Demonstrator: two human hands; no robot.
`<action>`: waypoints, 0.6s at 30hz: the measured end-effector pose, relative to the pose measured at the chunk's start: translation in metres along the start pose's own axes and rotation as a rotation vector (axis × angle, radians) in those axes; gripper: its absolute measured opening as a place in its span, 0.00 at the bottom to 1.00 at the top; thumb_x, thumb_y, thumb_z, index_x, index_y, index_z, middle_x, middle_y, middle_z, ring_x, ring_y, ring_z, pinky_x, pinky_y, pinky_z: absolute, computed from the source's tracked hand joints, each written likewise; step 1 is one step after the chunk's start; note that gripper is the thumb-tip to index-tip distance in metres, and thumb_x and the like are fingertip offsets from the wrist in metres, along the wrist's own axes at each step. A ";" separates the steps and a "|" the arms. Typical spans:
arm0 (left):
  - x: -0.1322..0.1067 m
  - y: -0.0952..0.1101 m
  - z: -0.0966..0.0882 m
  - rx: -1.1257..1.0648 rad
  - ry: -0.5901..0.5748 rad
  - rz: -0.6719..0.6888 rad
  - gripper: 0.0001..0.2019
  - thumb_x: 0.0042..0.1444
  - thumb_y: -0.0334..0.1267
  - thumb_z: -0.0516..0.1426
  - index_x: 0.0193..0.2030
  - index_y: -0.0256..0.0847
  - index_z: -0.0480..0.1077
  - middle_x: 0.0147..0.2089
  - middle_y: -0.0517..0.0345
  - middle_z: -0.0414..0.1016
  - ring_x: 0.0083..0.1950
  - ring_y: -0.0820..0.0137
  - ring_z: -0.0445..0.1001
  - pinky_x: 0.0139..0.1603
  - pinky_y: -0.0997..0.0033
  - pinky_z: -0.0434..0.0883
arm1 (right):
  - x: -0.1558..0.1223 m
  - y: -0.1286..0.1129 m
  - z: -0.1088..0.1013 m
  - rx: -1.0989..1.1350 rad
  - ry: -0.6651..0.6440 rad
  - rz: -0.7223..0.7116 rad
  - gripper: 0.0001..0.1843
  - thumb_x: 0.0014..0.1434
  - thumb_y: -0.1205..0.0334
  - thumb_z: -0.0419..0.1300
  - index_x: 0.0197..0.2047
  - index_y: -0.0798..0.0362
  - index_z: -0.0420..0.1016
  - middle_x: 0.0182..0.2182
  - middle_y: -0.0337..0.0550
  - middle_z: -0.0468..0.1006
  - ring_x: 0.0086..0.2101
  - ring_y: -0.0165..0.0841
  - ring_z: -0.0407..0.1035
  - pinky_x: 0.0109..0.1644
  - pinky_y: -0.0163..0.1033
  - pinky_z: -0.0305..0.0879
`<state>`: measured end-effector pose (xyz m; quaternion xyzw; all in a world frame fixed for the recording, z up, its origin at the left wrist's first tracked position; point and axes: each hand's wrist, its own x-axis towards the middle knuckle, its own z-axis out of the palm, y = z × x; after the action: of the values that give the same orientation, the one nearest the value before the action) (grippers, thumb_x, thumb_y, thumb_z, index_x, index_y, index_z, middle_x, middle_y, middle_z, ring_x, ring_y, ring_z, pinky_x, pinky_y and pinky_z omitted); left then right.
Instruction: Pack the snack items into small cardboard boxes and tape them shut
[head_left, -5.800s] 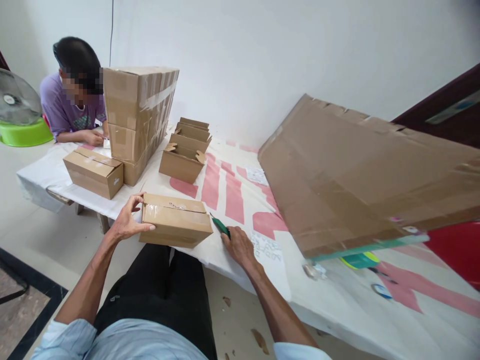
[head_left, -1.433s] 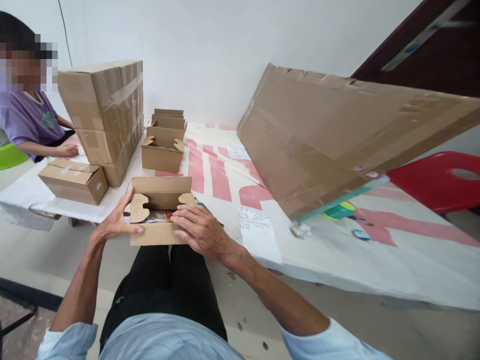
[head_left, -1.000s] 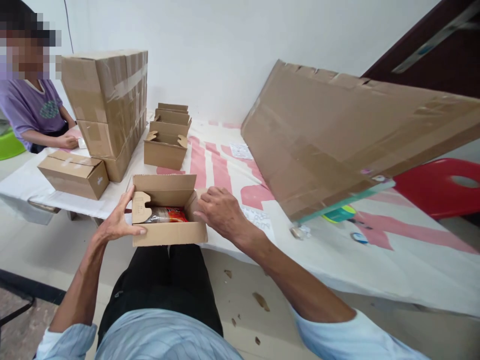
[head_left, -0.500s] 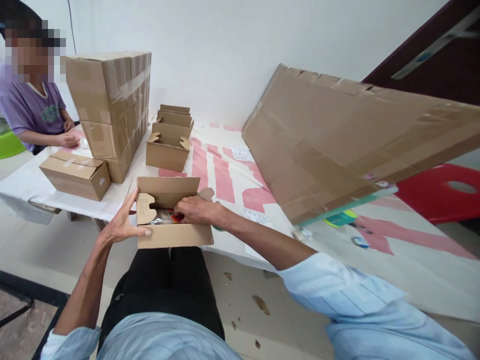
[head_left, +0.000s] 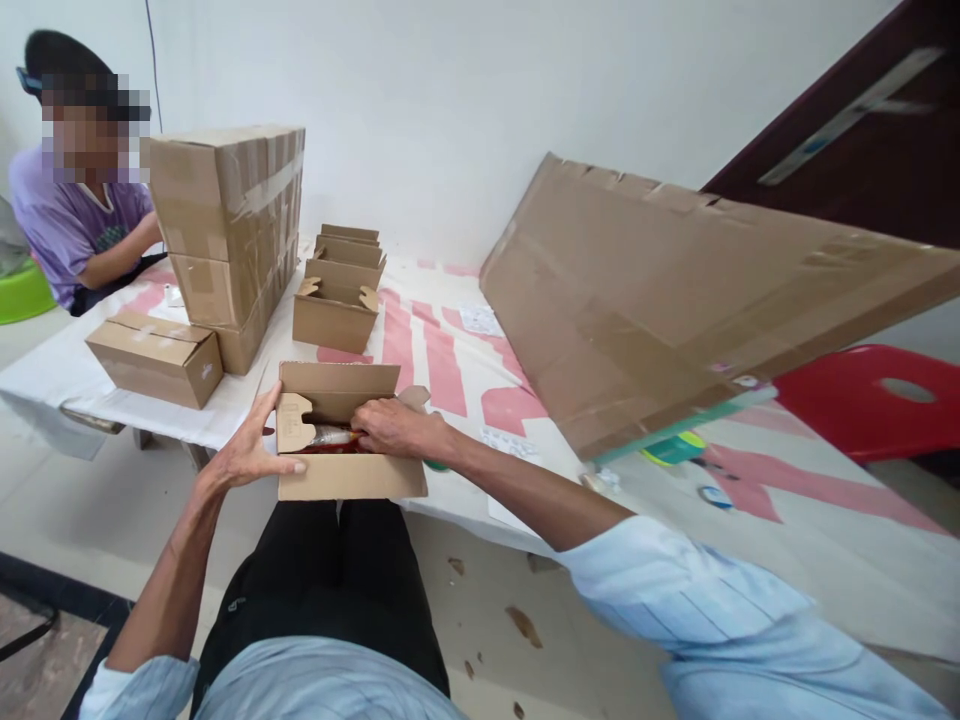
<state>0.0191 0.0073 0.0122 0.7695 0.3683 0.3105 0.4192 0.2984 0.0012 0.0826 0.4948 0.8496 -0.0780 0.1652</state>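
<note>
A small cardboard box [head_left: 349, 478] stands with its flaps up at the near edge of the low table [head_left: 787, 540], above my lap. My left hand [head_left: 241, 452] steadies the box's left side, thumb along the front wall and fingers spread on the left flap. My right hand [head_left: 394, 428] reaches into the box from the right, fingers curled on a red and silver packet [head_left: 327, 438] lying inside. A green-handled tool [head_left: 433, 465] peeks out from under my right wrist.
Several empty small boxes [head_left: 335, 312] sit in a row behind. A taped closed box [head_left: 156, 359] and a tall stack of taped cartons [head_left: 229, 235] stand at left, beside a seated person [head_left: 79, 225]. A large flat cardboard sheet [head_left: 675, 300] leans at right near a red stool [head_left: 885, 395].
The closed box has been opened since the earliest frame. My right hand moved from the box's right flap into the box and onto the packet. My left hand has stayed on the left side.
</note>
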 end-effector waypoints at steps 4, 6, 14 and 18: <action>0.003 0.000 0.000 0.008 0.006 0.000 0.68 0.47 0.62 0.75 0.86 0.52 0.39 0.85 0.40 0.44 0.81 0.36 0.53 0.73 0.37 0.69 | -0.006 0.001 -0.001 0.028 0.098 0.055 0.16 0.69 0.69 0.55 0.44 0.56 0.85 0.47 0.56 0.87 0.46 0.43 0.80 0.47 0.40 0.67; 0.004 -0.002 -0.001 0.011 0.002 -0.006 0.68 0.47 0.61 0.75 0.86 0.52 0.39 0.85 0.40 0.45 0.82 0.36 0.53 0.73 0.38 0.69 | -0.010 0.004 -0.004 0.080 0.138 0.103 0.16 0.69 0.68 0.54 0.43 0.55 0.85 0.47 0.53 0.87 0.46 0.42 0.80 0.46 0.39 0.65; 0.022 -0.011 0.001 -0.003 0.009 -0.006 0.66 0.47 0.57 0.75 0.85 0.51 0.42 0.85 0.40 0.44 0.82 0.37 0.52 0.73 0.40 0.69 | -0.046 0.046 -0.027 0.504 0.449 0.095 0.14 0.63 0.65 0.52 0.33 0.53 0.78 0.35 0.44 0.82 0.35 0.35 0.72 0.39 0.37 0.62; 0.046 -0.014 0.009 -0.019 0.009 -0.007 0.67 0.46 0.58 0.75 0.85 0.50 0.43 0.83 0.37 0.48 0.81 0.37 0.55 0.72 0.38 0.69 | -0.059 0.067 -0.038 0.745 0.550 0.095 0.12 0.60 0.58 0.55 0.29 0.51 0.75 0.28 0.39 0.75 0.30 0.33 0.66 0.35 0.38 0.60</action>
<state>0.0468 0.0472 0.0040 0.7627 0.3701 0.3160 0.4260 0.3757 -0.0027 0.1412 0.5610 0.7524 -0.2362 -0.2517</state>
